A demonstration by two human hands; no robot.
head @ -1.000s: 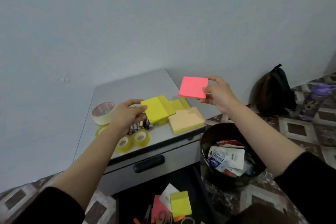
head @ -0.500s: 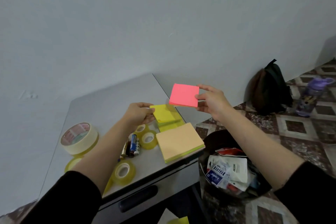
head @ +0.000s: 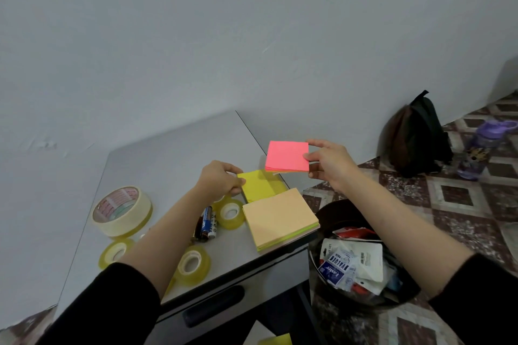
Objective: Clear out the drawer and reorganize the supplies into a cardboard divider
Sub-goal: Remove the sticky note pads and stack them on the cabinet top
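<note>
My right hand [head: 328, 164] pinches a pink sticky-note pad [head: 287, 155] by its right edge and holds it in the air above the cabinet's right corner. My left hand [head: 220, 178] grips the left edge of a yellow sticky-note pad [head: 260, 185] that lies on the grey cabinet top [head: 173, 159]. In front of it lies a larger orange sticky-note pad [head: 279, 217]. Small clear tape rolls [head: 231, 213] [head: 193, 263] [head: 116, 252], a wide tape roll [head: 122, 210] and batteries [head: 207, 223] also lie on the top. The open drawer [head: 276, 340] shows at the bottom edge.
A black bin [head: 361, 255] full of wrappers stands on the floor right of the cabinet. A dark backpack [head: 414, 134] and a purple bottle [head: 485, 145] sit by the wall at the right. The wall is close behind the cabinet.
The view rose and shifted, hiding most of the open drawer. My left hand lowered the yellow pad onto the cabinet top. The pink pad stayed in the air near the right corner.
</note>
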